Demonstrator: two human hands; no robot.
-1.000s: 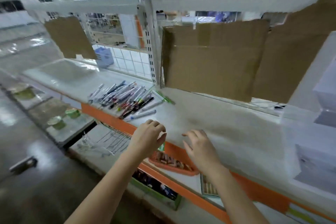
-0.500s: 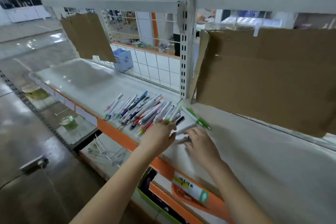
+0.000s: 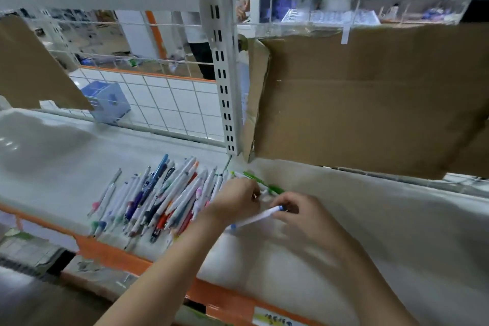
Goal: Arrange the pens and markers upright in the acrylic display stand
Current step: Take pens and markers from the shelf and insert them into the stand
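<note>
The right hand (image 3: pixel 304 216) pinches one white pen (image 3: pixel 255 218) by its blue end, lifting it clear of the shelf (image 3: pixel 370 219), likely to carry it off. The left hand (image 3: pixel 235 202) curls over the pen pile's (image 3: pixel 153 198) edge; whether it grips one I cannot tell. No stand is visible.

Pile of white-barrelled pens with coloured caps (image 3: pixel 156 198): lying flat, side by side, on shelf.
White blue-tipped marker (image 3: pixel 255 217): lying slanted beside pile.

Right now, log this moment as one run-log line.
phase: picking up pens | right hand: pinches white pen | left hand: on pen pile, grip unclear | shelf: pens lying flat | stand: unseen
</note>
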